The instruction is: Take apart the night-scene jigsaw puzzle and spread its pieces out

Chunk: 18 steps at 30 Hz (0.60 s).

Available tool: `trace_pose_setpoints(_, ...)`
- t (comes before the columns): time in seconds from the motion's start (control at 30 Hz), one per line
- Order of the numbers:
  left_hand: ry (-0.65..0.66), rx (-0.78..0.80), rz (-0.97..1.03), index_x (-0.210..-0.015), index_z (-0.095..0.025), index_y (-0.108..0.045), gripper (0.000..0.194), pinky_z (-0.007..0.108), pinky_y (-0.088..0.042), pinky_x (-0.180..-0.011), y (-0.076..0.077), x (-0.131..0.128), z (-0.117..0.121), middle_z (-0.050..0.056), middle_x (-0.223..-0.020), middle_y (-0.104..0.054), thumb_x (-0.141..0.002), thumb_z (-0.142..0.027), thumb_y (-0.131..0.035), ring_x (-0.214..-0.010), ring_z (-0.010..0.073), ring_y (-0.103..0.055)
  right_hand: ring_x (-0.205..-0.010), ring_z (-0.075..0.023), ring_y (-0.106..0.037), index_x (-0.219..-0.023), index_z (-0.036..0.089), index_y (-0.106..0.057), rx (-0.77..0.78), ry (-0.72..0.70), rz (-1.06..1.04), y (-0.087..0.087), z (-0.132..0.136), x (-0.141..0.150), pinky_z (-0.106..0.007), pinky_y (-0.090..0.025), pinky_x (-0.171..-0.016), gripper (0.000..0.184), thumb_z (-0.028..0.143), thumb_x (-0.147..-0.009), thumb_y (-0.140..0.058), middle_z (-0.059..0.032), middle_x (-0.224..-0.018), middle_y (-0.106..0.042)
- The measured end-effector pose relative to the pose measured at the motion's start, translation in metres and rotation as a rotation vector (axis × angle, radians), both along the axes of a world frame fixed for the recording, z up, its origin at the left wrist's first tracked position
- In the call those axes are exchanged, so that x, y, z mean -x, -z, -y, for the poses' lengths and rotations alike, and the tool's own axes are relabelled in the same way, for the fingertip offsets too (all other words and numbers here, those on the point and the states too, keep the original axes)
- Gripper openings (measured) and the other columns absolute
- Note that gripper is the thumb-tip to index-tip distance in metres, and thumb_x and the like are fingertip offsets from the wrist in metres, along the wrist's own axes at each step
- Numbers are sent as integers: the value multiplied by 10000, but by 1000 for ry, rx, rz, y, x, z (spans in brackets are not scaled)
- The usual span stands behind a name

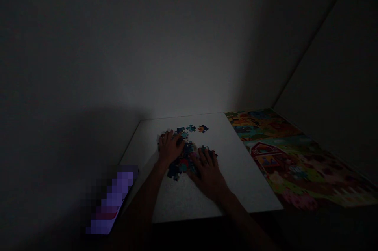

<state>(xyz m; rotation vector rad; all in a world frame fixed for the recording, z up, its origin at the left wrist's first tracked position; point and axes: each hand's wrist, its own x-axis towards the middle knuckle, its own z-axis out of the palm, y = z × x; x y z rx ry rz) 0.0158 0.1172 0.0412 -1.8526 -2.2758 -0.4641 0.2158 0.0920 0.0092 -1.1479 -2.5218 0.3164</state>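
A pile of dark, colourful jigsaw pieces [183,163] lies on the white board [236,188]. Over the pile's left side rests my left hand [170,146], fingers spread on the pieces. My right hand [209,172] lies on the right side of the heap, its fingers stretched out over more pieces. Both palms hide part of the pile. Just beyond the hands sit a few loose pieces: an orange and blue jigsaw piece [202,129] and a light blue jigsaw piece [191,128]. The light is dim, so fine detail on the pieces is hard to make out.
Two colourful picture sheets, a farm scene [295,172] and another picture [260,123], lie along the board's right side. A lit, pixelated screen [113,201] stands at the lower left. A pale wall [183,46] rises directly behind the board.
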Motion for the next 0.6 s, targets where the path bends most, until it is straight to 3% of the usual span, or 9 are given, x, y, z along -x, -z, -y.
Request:
trace_pose_setpoints(0.1,-44,136,10,-1415,-301,-541,517,655,-240,-1140,3,1,-25,124,-1501,-504,-980,-536,-390,-1408,368,-412,-1516,-334,-190,-1542,280,-358,24,-77,15,-6,-12,6,-605,-122,-1210,659,623,-980,-373,-126,-1627,-259)
trace_pose_setpoints(0.2,-61,127,-13,-1452,-292,-499,524,670,-202,-1146,10,-1,-30,124,-1517,-484,-996,-500,-346,-1421,376,-395,-1517,-323,-192,-1555,253,-329,39,-95,51,-6,-31,15,-584,-96,-1218,670,603,-985,-374,-127,-1630,-251)
trace_pose_setpoints(0.47,13,88,-1,-1471,-139,-462,558,548,-210,-1202,20,0,-7,179,-1523,-456,-1019,-421,-297,-1446,301,-380,-1530,-305,-146,-1566,237,-303,111,140,167,-5,-94,40,-571,-68,-1209,648,563,-1006,-317,-136,-1646,-213)
trace_pose_setpoints(0.6,28,64,46,-1478,-93,-432,598,520,-235,-1203,24,-7,12,195,-1542,-424,-1001,-444,-351,-1454,308,-364,-1536,-282,-125,-1556,253,-325,119,192,185,-3,-125,50,-569,-70,-1207,642,582,-1005,-288,-122,-1653,-203)
